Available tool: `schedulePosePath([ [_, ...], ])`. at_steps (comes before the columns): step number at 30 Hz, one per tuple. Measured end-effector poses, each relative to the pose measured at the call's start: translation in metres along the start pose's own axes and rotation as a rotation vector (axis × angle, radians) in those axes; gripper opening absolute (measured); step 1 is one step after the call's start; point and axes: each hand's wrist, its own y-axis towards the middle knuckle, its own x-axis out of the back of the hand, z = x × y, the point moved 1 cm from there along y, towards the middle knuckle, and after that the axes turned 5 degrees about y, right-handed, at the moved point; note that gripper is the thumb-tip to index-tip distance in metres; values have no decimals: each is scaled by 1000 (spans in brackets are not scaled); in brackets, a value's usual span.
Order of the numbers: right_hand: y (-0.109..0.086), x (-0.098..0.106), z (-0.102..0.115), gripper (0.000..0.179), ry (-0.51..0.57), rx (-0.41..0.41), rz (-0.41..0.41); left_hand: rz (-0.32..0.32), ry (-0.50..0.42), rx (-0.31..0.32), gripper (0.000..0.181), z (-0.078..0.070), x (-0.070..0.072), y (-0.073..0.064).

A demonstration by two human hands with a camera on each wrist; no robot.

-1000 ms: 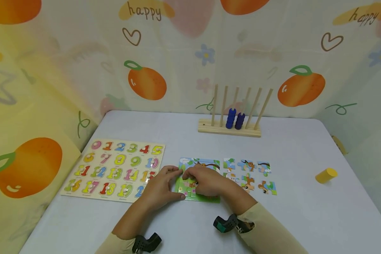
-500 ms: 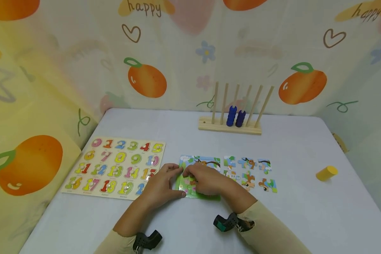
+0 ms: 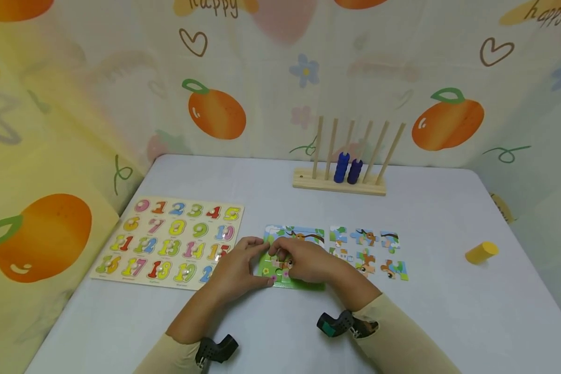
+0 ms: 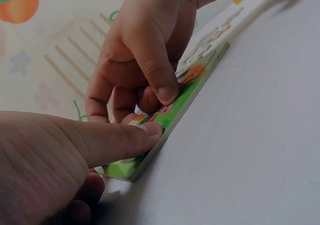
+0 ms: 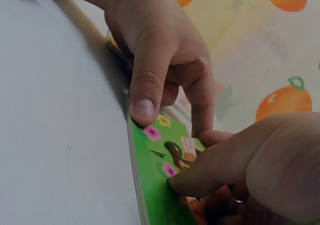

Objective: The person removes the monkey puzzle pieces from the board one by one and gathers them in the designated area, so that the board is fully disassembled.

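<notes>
A small animal jigsaw puzzle board [image 3: 304, 285] lies flat on the table between both hands. At its left side my left hand [image 3: 236, 267] holds it, the thumb on the lower left corner and the fingers by the left edge. My right hand [image 3: 308, 259] is over the board, with curled fingers and thumb at a puzzle piece [image 5: 175, 152] with a brown curl. In the left wrist view the right thumb touches the board's green surface [image 4: 172, 115]. The right hand hides much of the picture. Several loose jigsaw pieces [image 3: 366, 237] lie in two rows to the right.
To the left lies a number puzzle board [image 3: 121, 277] with coloured numerals. At the back stands a wooden peg stand [image 3: 338, 186] with blue rings [image 3: 341, 167] and dark purple rings [image 3: 355, 171]. A yellow cylinder [image 3: 481, 253] lies at the right on the white table.
The head view has tilted slightly, so everything sits a little higher. The right fingers have shifted slightly over the board; the left hand keeps its hold.
</notes>
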Motion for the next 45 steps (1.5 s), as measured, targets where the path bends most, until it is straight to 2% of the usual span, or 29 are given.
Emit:
schedulePosePath([
  [5,-2,0,-3,42,75,39,-1,-1,11,6,85,1,-1,0],
  [11,-4,-4,-2,29,95,20,-56,-1,10,4,85,1,-1,-1],
  [18,-5,-7,-1,29,140,-6,-94,-3,11,1,85,0,0,0],
  [28,-6,-9,-4,25,292,-11,-125,-2,10,-3,86,1,-2,1],
  [35,-8,-4,-8,27,498,-25,-111,13,-5,-2,86,1,-2,0],
  [38,-10,-1,-10,28,548,-25,-105,8,-4,-1,86,0,-2,-1],
  [45,-18,11,-11,30,570,16,-146,-2,6,4,86,-1,-1,-2],
])
